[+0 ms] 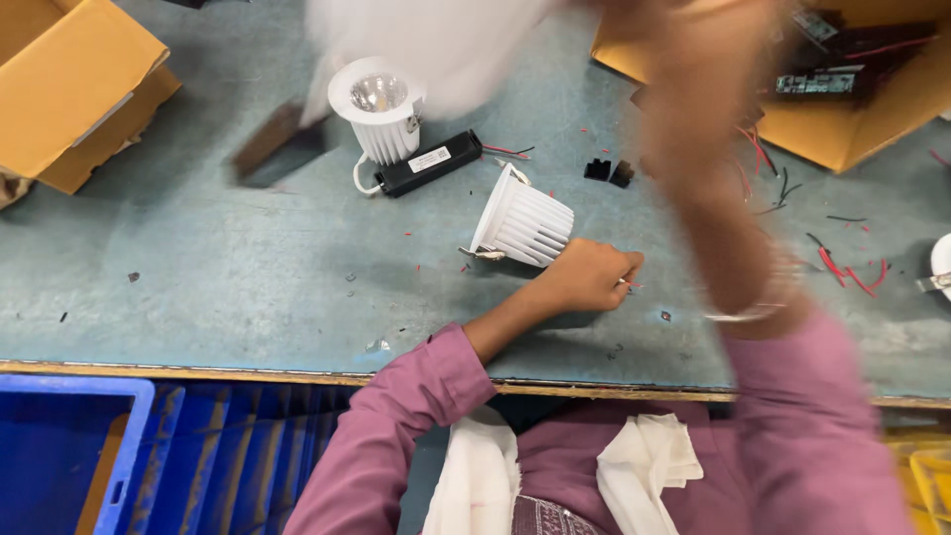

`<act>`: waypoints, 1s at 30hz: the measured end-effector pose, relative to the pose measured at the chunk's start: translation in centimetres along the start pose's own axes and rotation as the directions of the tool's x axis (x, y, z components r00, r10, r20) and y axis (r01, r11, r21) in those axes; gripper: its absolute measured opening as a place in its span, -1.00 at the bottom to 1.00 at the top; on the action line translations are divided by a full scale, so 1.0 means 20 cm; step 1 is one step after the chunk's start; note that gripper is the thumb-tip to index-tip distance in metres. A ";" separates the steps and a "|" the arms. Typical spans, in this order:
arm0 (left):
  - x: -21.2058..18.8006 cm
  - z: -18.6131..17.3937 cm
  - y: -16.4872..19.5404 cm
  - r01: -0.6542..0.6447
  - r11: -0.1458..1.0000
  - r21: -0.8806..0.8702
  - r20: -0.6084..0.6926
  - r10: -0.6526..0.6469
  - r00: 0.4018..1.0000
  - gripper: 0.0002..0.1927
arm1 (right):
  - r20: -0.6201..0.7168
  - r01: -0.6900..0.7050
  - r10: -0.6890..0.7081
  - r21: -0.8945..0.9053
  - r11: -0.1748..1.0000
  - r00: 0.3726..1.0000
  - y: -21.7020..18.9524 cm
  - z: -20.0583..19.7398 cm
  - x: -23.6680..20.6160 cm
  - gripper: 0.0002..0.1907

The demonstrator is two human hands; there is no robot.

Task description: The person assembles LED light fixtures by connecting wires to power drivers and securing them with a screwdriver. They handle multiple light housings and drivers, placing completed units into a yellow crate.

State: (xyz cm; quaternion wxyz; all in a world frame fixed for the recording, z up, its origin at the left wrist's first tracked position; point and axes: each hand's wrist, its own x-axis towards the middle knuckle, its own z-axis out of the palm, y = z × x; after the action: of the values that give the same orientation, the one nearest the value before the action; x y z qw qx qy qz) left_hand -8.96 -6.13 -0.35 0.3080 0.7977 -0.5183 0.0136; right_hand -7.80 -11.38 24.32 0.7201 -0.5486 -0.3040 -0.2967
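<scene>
My left hand (587, 277) rests on the grey-green table (228, 277), fingers curled and pinched on a small red wire piece (630, 285). Just beyond its knuckles a white finned lamp housing (525, 226) lies on its side. My right arm sweeps up across the table as a motion blur. My right hand (705, 89) is smeared near the top edge, so its fingers cannot be made out. A blurred white shape (436, 40) hangs at the top centre. Below it a second white lamp (379, 111) stands upright, wired to a black driver box (428, 161).
Cardboard boxes sit at the top left (69, 89) and top right (852, 129), the right one holding black parts. Red and black wire scraps (847, 269) and two black clips (608, 170) lie on the table. A blue crate (59, 446) stands below the table edge.
</scene>
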 end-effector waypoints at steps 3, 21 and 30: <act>0.03 -0.02 0.00 0.061 0.997 -0.041 0.089 -0.057 0.994 -0.78 | 0.202 -0.135 0.106 0.132 0.982 0.974 0.46 0.44 -0.15 -0.85; 0.01 0.03 -0.03 0.082 0.997 0.008 0.057 -0.083 0.995 -0.76 | 0.377 -0.300 0.437 -0.369 0.879 0.816 1.31 0.98 -0.54 -0.60; -0.05 -0.09 -0.02 -0.102 0.993 -0.056 -0.082 0.097 0.992 -0.77 | 0.265 -0.091 0.230 -0.452 0.887 0.936 0.64 0.35 -0.45 -0.34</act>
State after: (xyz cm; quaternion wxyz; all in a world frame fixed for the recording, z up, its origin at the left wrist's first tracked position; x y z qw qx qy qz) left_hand -8.55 -4.27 0.58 0.3512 0.7601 -0.5449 0.0447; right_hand -4.57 -0.87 11.04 0.5455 -0.7579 -0.2931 -0.2053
